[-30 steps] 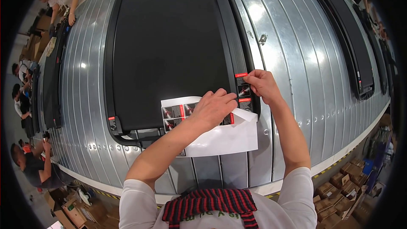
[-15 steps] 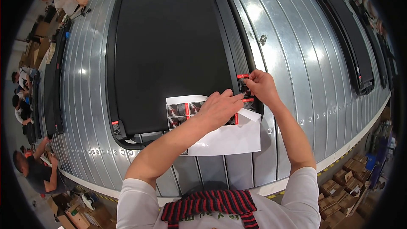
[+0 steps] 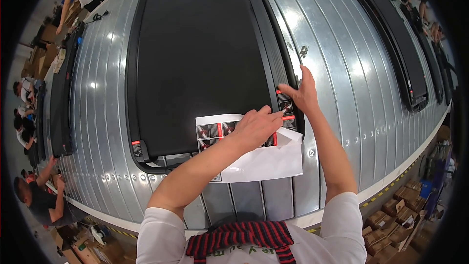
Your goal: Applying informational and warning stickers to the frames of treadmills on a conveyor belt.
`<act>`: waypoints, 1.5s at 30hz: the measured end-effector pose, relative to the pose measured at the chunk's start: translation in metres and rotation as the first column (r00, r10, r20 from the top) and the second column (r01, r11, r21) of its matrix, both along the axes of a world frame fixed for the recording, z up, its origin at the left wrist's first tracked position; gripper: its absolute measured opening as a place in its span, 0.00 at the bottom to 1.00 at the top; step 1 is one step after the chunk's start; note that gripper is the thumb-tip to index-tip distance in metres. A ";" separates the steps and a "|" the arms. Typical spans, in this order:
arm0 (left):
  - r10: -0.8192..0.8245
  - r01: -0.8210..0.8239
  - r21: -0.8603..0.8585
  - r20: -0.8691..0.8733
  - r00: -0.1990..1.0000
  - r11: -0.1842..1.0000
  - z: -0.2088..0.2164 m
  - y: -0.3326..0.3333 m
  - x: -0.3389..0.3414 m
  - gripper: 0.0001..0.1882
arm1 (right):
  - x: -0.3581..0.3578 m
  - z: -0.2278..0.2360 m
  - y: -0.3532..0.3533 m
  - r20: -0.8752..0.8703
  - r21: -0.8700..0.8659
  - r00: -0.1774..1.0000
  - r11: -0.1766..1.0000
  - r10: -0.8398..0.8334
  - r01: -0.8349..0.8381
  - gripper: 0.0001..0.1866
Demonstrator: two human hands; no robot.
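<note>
The red-and-black label (image 3: 285,101) looks light, thin and flexible, likely tacky beneath and easily creased, so a loose one is best taken by its outer edges; the white sticker sheet (image 3: 264,164) should bend easily too, and suits a grip at its blank margin. The label lies on the right side rail (image 3: 267,44) of the black flat machine (image 3: 200,44), close to that machine's near right corner, by the near edge of the slatted metal tabletop (image 3: 337,93). The left hand (image 3: 254,127) crosses the sheet, a fingertip at the label's lower part; its thumb is hidden, so I cannot tell whether it pinches. The right hand (image 3: 307,97) has its fingers spread from the thumb, which is at the label's upper edge.
</note>
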State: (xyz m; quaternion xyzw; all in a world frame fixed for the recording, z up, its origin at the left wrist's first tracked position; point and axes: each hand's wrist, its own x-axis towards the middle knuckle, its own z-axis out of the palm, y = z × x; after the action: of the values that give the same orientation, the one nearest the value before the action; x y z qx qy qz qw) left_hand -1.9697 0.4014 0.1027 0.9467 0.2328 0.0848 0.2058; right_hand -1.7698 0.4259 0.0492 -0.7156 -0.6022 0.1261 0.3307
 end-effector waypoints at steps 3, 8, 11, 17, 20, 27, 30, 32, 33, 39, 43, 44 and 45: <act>0.042 -0.028 -0.184 0.072 0.996 0.983 0.010 0.004 -0.010 0.06 | -0.004 0.001 0.016 0.034 0.012 0.993 0.994 -0.112 0.112 0.36; 0.621 -0.167 -0.877 0.173 0.764 0.450 0.080 -0.013 -0.093 0.12 | -0.029 0.044 -0.058 -0.661 -0.026 0.748 0.998 -0.056 0.051 0.29; 0.738 -0.072 -0.932 0.232 0.634 0.355 0.104 -0.036 -0.130 0.17 | -0.074 0.079 -0.121 -0.956 -0.055 0.292 0.965 0.023 -0.255 0.25; 0.818 -0.030 -0.935 0.294 0.495 0.354 0.126 -0.094 -0.179 0.17 | -0.155 0.119 -0.182 -0.884 -0.092 0.454 0.916 0.106 -0.391 0.17; 0.826 -0.041 -0.929 0.306 0.474 0.368 0.121 -0.122 -0.207 0.18 | -0.190 0.156 -0.196 -0.906 -0.026 0.416 0.971 0.078 -0.239 0.13; 0.787 0.335 -0.924 0.343 0.513 0.185 0.109 -0.199 -0.271 0.27 | -0.266 0.209 -0.214 -0.869 0.103 0.448 0.963 0.209 -0.249 0.15; 0.866 0.460 -0.878 0.327 0.379 0.130 0.107 -0.215 -0.314 0.27 | -0.310 0.222 -0.229 -0.068 0.485 0.978 0.863 0.198 -0.141 0.21; 0.876 0.487 -0.860 0.343 0.340 0.148 0.110 -0.221 -0.344 0.24 | -0.333 0.229 -0.245 0.250 0.681 0.965 0.694 0.081 -0.235 0.20; 0.877 0.508 -0.842 0.373 0.302 0.183 0.110 -0.224 -0.356 0.23 | -0.343 0.225 -0.257 0.254 0.638 0.951 0.709 0.176 -0.301 0.18; 0.858 0.603 -0.771 0.439 0.269 0.206 0.120 -0.229 -0.390 0.24 | -0.400 0.215 -0.295 0.141 0.475 0.915 0.785 0.377 -0.397 0.13; 0.817 0.660 -0.730 0.484 0.315 0.179 0.119 -0.228 -0.398 0.24 | -0.414 0.217 -0.299 -0.003 0.418 0.943 0.857 0.333 -0.301 0.13; 0.802 0.673 -0.722 0.493 0.337 0.161 0.117 -0.226 -0.399 0.24 | -0.417 0.218 -0.301 -0.040 0.409 0.940 0.864 0.339 -0.294 0.13; 0.793 0.680 -0.719 0.495 0.356 0.144 0.117 -0.225 -0.400 0.24 | -0.420 0.217 -0.302 -0.025 0.426 0.946 0.859 0.323 -0.282 0.13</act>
State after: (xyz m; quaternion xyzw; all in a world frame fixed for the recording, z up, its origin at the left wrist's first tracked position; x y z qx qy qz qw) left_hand -2.3700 0.1766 0.2195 0.2810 0.1095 0.4372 0.8473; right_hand -2.1895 0.1236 0.2662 -0.5180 -0.7034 0.0787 0.4803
